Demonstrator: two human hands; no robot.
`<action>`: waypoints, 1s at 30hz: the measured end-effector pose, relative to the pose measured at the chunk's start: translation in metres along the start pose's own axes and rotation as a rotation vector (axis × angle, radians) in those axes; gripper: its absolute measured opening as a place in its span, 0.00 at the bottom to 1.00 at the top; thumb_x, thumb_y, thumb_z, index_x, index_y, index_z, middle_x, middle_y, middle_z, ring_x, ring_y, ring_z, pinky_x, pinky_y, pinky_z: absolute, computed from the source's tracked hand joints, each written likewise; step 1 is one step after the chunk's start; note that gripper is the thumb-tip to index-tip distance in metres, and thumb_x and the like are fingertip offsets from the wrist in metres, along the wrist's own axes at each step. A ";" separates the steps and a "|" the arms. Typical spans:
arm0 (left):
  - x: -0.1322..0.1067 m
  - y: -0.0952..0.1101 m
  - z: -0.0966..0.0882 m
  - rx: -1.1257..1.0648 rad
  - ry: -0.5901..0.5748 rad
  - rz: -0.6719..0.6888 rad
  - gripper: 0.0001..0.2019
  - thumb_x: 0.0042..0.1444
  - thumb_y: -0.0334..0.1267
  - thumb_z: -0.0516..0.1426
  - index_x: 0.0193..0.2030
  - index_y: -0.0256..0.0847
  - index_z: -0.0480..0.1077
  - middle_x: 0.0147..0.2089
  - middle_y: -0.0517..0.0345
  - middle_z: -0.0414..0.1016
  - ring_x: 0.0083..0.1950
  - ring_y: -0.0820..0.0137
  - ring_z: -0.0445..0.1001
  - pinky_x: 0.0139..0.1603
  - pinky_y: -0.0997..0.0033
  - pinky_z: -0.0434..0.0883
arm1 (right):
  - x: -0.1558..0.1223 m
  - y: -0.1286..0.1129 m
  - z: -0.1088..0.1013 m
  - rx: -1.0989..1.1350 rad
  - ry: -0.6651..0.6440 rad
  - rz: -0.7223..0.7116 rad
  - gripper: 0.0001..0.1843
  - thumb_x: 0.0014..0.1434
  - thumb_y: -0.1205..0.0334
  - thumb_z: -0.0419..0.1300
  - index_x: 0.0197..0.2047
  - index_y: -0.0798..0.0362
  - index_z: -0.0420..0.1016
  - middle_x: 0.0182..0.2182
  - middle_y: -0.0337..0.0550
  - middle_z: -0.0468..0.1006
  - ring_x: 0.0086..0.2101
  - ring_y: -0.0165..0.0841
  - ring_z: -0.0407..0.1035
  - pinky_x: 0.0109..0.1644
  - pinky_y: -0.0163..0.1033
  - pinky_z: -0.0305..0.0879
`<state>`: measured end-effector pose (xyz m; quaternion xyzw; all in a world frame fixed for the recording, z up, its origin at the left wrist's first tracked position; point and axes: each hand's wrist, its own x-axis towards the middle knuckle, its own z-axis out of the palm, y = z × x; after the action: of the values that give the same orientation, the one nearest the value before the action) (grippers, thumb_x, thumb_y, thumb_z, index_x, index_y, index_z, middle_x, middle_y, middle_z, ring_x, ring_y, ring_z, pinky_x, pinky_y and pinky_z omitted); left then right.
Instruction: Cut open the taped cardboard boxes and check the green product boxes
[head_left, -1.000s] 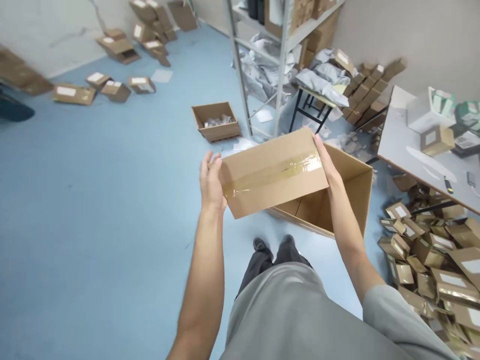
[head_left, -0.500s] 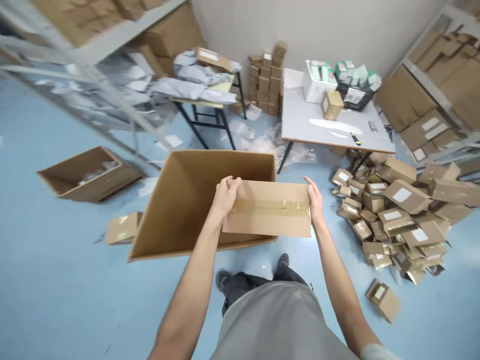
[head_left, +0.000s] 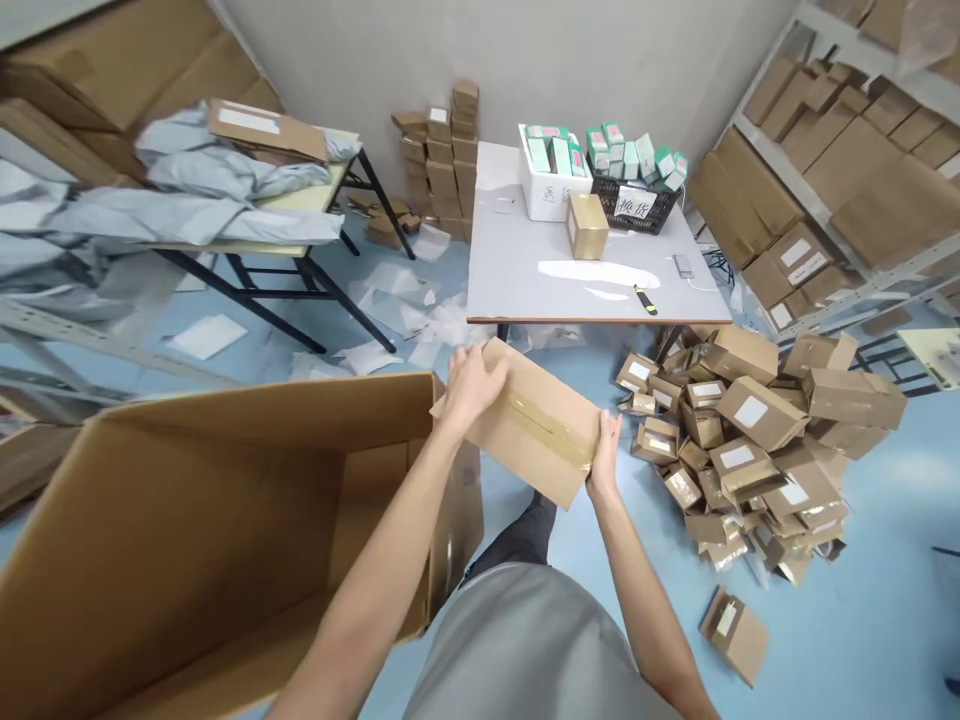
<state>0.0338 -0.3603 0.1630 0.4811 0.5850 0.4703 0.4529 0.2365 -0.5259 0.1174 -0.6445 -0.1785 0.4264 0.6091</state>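
Note:
A taped cardboard box is held between my two hands in front of my body, tilted with its right end lower. My left hand grips its upper left end, fingers over the edge. At the right end my right hand is closed around the side. Clear tape runs lengthwise along the face turned towards me. To the left stands a large open cardboard carton, its near inside walls and part of the bottom visible.
Ahead is a table bearing a white bin, a black crate, a small box and a utility knife. Boxes lie in a heap on the right. A bag-covered table and shelving flank the room.
My view has turned right and moved closer to the table. The held box has moved from over the large carton's right side to beyond its right edge, and now slants.

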 end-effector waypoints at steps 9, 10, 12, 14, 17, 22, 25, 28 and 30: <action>0.157 0.043 0.141 0.192 -0.147 0.315 0.23 0.54 0.37 0.75 0.53 0.41 0.74 0.64 0.32 0.76 0.79 0.30 0.63 0.88 0.36 0.47 | 0.128 -0.021 0.060 0.314 -0.076 0.437 0.36 0.64 0.31 0.71 0.65 0.45 0.80 0.61 0.49 0.87 0.58 0.48 0.84 0.52 0.52 0.87; 0.177 0.044 0.153 0.211 -0.177 0.347 0.24 0.54 0.36 0.74 0.56 0.40 0.75 0.65 0.32 0.76 0.79 0.30 0.64 0.88 0.37 0.48 | 0.144 -0.024 0.067 0.328 -0.074 0.426 0.35 0.64 0.32 0.71 0.66 0.44 0.79 0.63 0.49 0.86 0.59 0.47 0.83 0.53 0.52 0.87; 0.217 0.043 0.176 0.244 -0.220 0.387 0.28 0.55 0.37 0.73 0.61 0.38 0.74 0.67 0.31 0.76 0.79 0.31 0.64 0.87 0.38 0.49 | 0.178 -0.028 0.083 0.353 -0.082 0.401 0.36 0.64 0.33 0.71 0.68 0.43 0.78 0.66 0.49 0.84 0.63 0.47 0.80 0.54 0.52 0.87; 0.256 0.038 0.201 0.285 -0.251 0.397 0.32 0.57 0.38 0.72 0.67 0.36 0.72 0.71 0.29 0.74 0.80 0.31 0.63 0.87 0.37 0.48 | 0.214 -0.029 0.099 0.368 -0.088 0.392 0.37 0.64 0.32 0.70 0.69 0.42 0.77 0.68 0.49 0.83 0.65 0.47 0.79 0.56 0.54 0.87; 0.312 0.028 0.235 0.379 -0.301 0.388 0.37 0.59 0.39 0.70 0.74 0.31 0.69 0.76 0.24 0.69 0.82 0.31 0.60 0.87 0.36 0.46 | 0.267 -0.031 0.125 0.370 -0.081 0.448 0.37 0.64 0.31 0.68 0.68 0.43 0.77 0.66 0.50 0.83 0.65 0.49 0.79 0.58 0.58 0.86; 0.403 0.024 0.279 0.628 -0.368 0.326 0.39 0.62 0.37 0.66 0.77 0.25 0.65 0.78 0.18 0.65 0.84 0.32 0.58 0.87 0.36 0.44 | 0.344 -0.040 0.172 0.385 -0.115 0.538 0.35 0.64 0.28 0.67 0.67 0.35 0.78 0.64 0.42 0.85 0.67 0.50 0.78 0.63 0.59 0.84; 0.451 0.025 0.297 0.708 -0.431 0.252 0.39 0.62 0.35 0.64 0.79 0.23 0.63 0.82 0.17 0.60 0.86 0.33 0.55 0.88 0.37 0.46 | 0.389 -0.046 0.199 0.356 -0.127 0.583 0.30 0.65 0.28 0.65 0.62 0.34 0.80 0.60 0.40 0.87 0.67 0.49 0.78 0.65 0.58 0.83; 0.477 0.019 0.306 0.706 -0.487 0.202 0.33 0.61 0.32 0.64 0.74 0.27 0.71 0.81 0.21 0.63 0.86 0.37 0.59 0.86 0.41 0.56 | 0.426 -0.046 0.220 0.313 -0.061 0.666 0.26 0.70 0.31 0.61 0.58 0.40 0.80 0.57 0.44 0.87 0.64 0.44 0.81 0.67 0.52 0.81; 0.474 0.011 0.305 0.693 -0.520 0.180 0.26 0.62 0.31 0.63 0.68 0.31 0.77 0.79 0.26 0.68 0.84 0.40 0.63 0.84 0.46 0.62 | 0.437 -0.040 0.229 0.285 -0.043 0.702 0.24 0.71 0.34 0.60 0.56 0.43 0.79 0.56 0.46 0.87 0.62 0.40 0.82 0.67 0.47 0.81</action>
<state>0.2747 0.1443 0.0925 0.7558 0.5305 0.1472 0.3544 0.3226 -0.0459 0.0335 -0.5660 0.1014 0.6432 0.5056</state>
